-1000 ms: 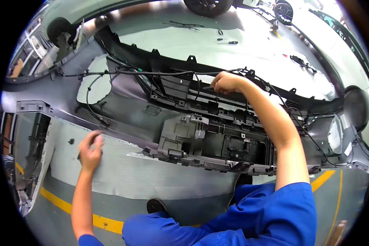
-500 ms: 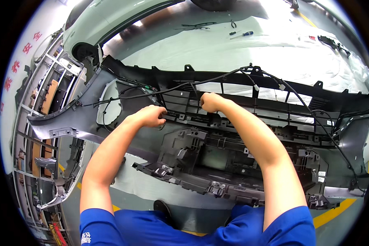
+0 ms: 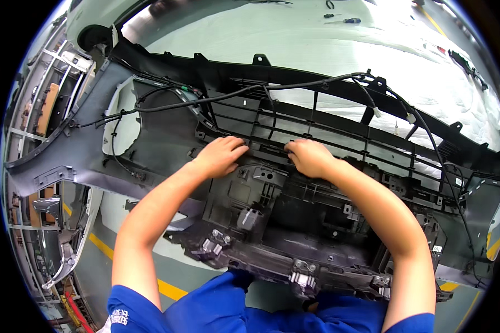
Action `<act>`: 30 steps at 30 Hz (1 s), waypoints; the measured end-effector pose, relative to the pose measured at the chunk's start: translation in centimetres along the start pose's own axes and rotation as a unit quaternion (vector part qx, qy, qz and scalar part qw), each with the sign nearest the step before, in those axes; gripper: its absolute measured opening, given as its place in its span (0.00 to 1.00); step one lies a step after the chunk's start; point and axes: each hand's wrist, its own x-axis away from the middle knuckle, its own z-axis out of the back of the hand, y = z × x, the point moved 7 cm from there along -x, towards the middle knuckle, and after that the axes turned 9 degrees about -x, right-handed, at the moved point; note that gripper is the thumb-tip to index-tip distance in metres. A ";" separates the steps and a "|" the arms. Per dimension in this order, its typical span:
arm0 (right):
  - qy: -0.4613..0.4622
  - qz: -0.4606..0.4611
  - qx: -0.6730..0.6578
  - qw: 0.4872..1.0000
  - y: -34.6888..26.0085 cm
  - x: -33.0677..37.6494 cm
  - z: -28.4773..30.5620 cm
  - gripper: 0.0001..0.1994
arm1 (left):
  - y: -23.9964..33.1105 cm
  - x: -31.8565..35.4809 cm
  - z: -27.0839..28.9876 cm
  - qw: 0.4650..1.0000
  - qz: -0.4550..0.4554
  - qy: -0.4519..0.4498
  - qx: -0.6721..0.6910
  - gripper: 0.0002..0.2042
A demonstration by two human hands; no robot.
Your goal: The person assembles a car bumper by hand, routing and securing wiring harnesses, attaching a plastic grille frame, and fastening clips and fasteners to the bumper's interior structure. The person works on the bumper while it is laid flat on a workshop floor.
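A large car bumper cover (image 3: 166, 117) lies inner side up before me, with a black slatted grille (image 3: 339, 129) along its middle. My left hand (image 3: 219, 157) is closed over the black plastic rail at the grille's near edge, fingers curled and thumb tucked under. To its right, my right hand (image 3: 312, 159) is closed on the same rail, its fingertips partly hidden. Nearer me sits a black plastic bracket assembly (image 3: 250, 217). Beyond both hands a black wiring harness (image 3: 328, 82) runs across the bumper, its loose connectors (image 3: 376, 112) hanging toward the grille.
White sheeting (image 3: 233, 34) covers the floor beyond, with a blue-handled screwdriver (image 3: 351, 21) on it. At far left stand a metal rack (image 3: 25, 134) with parts and a light-coloured car body (image 3: 89, 14). Yellow lines (image 3: 171, 289) mark the floor near my legs.
My right hand has come down from near the harness to the rail. My left hand has shifted slightly right onto it. The view has tilted, and the bumper sits nearer me.
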 end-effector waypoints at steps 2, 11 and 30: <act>0.020 -0.012 0.008 1.000 -0.7 1.1 -0.6 0.13 | -0.1 -1.0 -1.5 0.999 -0.022 0.043 -0.004 0.30; 0.069 -0.033 0.051 0.996 -2.2 0.5 -1.0 0.13 | -2.0 -2.3 -4.6 0.981 -0.071 0.180 0.004 0.18; 0.022 -0.166 -0.081 0.983 -0.6 -3.5 -0.3 0.10 | -1.9 -2.0 -5.7 0.959 -0.049 0.277 0.039 0.09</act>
